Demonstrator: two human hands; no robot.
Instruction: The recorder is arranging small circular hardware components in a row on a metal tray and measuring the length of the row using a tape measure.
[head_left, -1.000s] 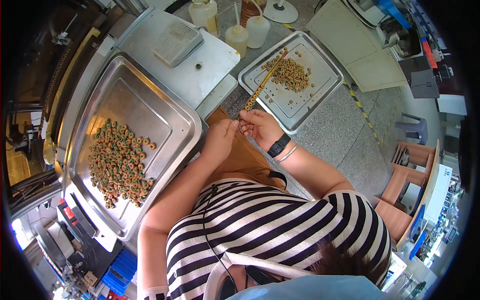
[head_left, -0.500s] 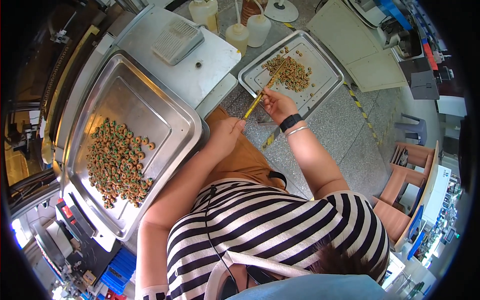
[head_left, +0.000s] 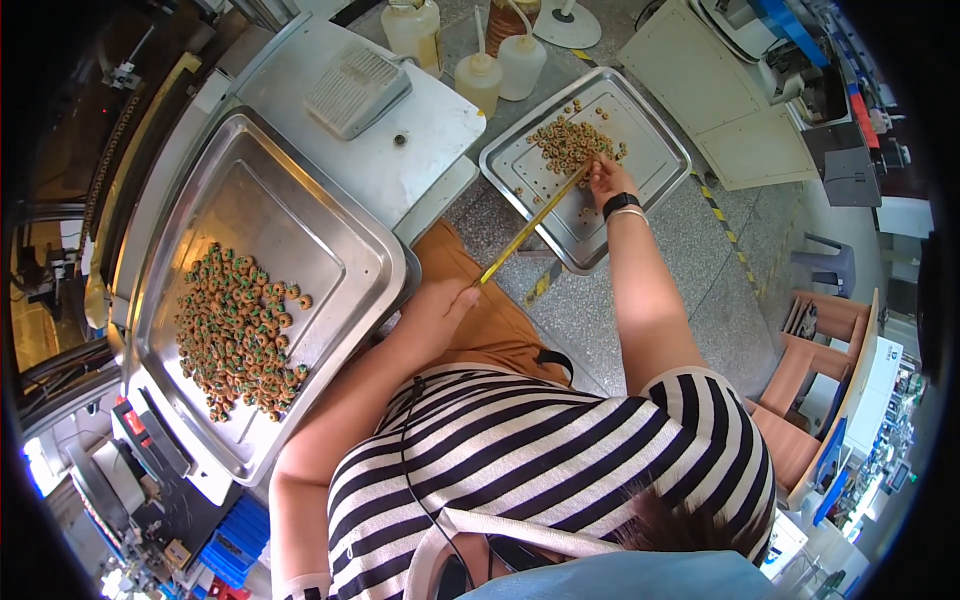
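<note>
The left hand gripped the near end of a thin yellow rod, fingers curled around it above the person's lap. The rod was long, straight and slim, yellow with a darker stripe along it, and it slanted up and away to the small steel tray on the floor. There the right hand pinched its far tip, closed on the rod, right at the edge of a heap of small rings, orange-brown with green, piled in the tray's far half. Loose rings lay scattered around the heap. On the left, a large steel tray held a wider spread of the same rings.
</note>
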